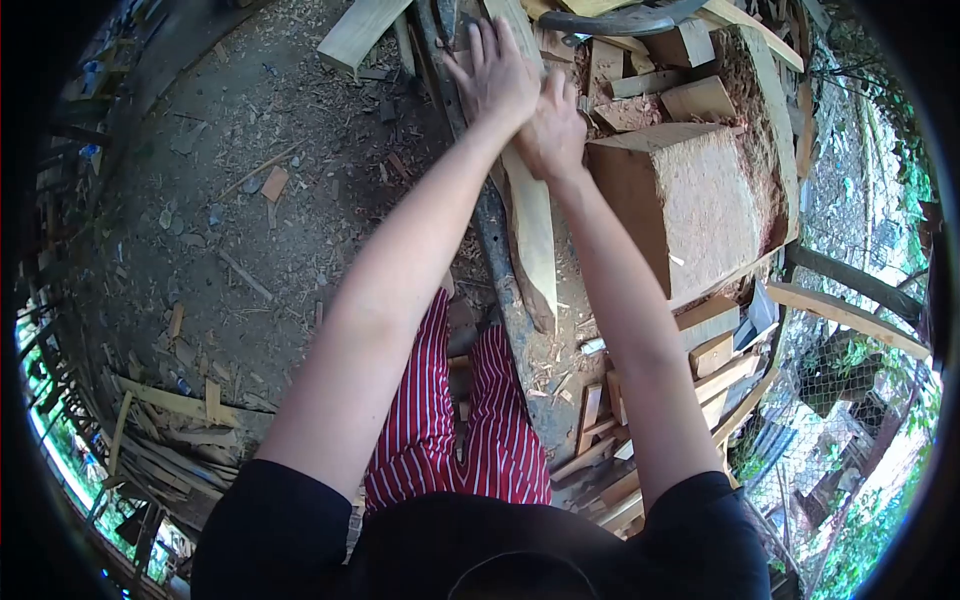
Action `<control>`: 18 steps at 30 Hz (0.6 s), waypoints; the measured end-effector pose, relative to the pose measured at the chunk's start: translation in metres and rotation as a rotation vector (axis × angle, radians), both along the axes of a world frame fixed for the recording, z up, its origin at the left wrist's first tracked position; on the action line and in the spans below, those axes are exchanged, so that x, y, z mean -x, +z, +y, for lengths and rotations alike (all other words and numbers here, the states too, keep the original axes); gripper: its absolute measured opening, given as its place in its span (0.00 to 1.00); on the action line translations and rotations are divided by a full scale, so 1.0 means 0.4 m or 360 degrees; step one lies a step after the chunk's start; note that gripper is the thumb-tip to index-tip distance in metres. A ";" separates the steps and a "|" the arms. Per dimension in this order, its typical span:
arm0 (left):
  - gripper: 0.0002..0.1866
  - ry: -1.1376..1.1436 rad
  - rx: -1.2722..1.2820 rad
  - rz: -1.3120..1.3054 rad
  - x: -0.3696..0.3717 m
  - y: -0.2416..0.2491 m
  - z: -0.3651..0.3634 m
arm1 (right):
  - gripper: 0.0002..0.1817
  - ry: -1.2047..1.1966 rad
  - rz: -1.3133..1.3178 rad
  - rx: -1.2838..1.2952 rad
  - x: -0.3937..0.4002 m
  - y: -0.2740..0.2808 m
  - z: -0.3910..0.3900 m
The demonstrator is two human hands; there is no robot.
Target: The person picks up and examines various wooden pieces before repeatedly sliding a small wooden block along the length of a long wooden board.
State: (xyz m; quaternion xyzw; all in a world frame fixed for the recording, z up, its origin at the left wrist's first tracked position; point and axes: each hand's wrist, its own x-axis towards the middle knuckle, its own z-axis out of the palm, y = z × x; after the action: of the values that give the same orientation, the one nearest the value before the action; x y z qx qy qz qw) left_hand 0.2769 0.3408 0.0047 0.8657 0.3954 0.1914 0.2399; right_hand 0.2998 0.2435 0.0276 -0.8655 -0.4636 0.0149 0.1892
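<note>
A long pale wooden board [532,235] with a rough, uneven edge lies lengthwise along the workbench, its pointed end towards me. My left hand [495,80] rests on the far part of this board, palm down with fingers stretched out and apart. Close beside it and partly tucked under its wrist, my right hand [553,130] is closed over the board's right side. Its thumb and palm side are hidden. Both arms reach straight forward.
A big squared wood block [705,205] stands right of my right hand, with offcuts [697,100] and shavings behind it. A curved dark metal piece [625,20] lies at the top. Stacked wood pieces [712,350] are at lower right. Chips litter the dirt floor [230,215].
</note>
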 end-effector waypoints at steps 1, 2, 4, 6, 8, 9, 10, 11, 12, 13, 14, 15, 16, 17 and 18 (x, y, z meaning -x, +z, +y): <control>0.37 -0.0015 0.0070 -0.0051 0.031 -0.001 -0.046 | 0.25 -0.0046 0.0011 0.0023 0.031 -0.011 -0.040; 0.36 -0.0046 0.0051 -0.0043 0.072 -0.002 -0.105 | 0.29 -0.0036 0.0084 0.0076 0.067 -0.005 -0.099; 0.36 -0.0126 0.0201 -0.0036 0.170 0.029 -0.243 | 0.32 -0.0126 0.0318 0.0295 0.159 0.004 -0.235; 0.39 -0.0161 0.0315 -0.0023 0.264 0.063 -0.380 | 0.36 -0.0176 0.0409 0.0476 0.249 0.062 -0.348; 0.41 -0.0176 0.0417 0.0082 0.336 0.068 -0.494 | 0.36 -0.0149 0.0368 0.0550 0.318 0.051 -0.469; 0.41 -0.0190 0.0488 0.0120 0.362 0.072 -0.538 | 0.35 -0.0166 0.0379 0.0566 0.351 0.057 -0.518; 0.41 -0.0228 0.0523 0.0090 0.382 0.079 -0.561 | 0.35 -0.0183 0.0392 0.0581 0.364 0.065 -0.532; 0.41 -0.0249 0.0528 0.0054 0.390 0.067 -0.565 | 0.35 -0.0181 0.0395 0.0585 0.359 0.052 -0.532; 0.40 -0.0272 0.0538 0.0020 0.392 0.072 -0.557 | 0.34 -0.0171 0.0374 0.0591 0.353 0.054 -0.523; 0.40 -0.0275 0.0548 0.0026 0.378 0.073 -0.531 | 0.34 -0.0163 0.0354 0.0598 0.346 0.066 -0.504; 0.40 -0.0233 0.0476 0.0018 0.348 0.060 -0.491 | 0.34 -0.0150 0.0336 0.0618 0.324 0.062 -0.467; 0.40 -0.0192 0.0402 0.0010 0.310 0.056 -0.438 | 0.34 -0.0137 0.0317 0.0635 0.286 0.067 -0.398; 0.38 -0.0146 0.0343 0.0015 0.269 0.059 -0.372 | 0.34 -0.0112 0.0354 0.0591 0.246 0.085 -0.325; 0.37 -0.0123 0.0266 -0.0101 0.230 0.045 -0.305 | 0.33 -0.0093 0.0246 0.0423 0.207 0.059 -0.271; 0.37 -0.0073 0.0228 -0.0191 0.186 0.031 -0.241 | 0.33 -0.0081 0.0271 0.0347 0.164 0.047 -0.209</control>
State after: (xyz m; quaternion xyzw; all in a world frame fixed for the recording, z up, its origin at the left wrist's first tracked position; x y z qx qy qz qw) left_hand 0.2025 0.2443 0.0171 0.8421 0.3731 0.2088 0.3287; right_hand 0.2341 0.1599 0.0464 -0.8880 -0.4192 0.1338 0.1331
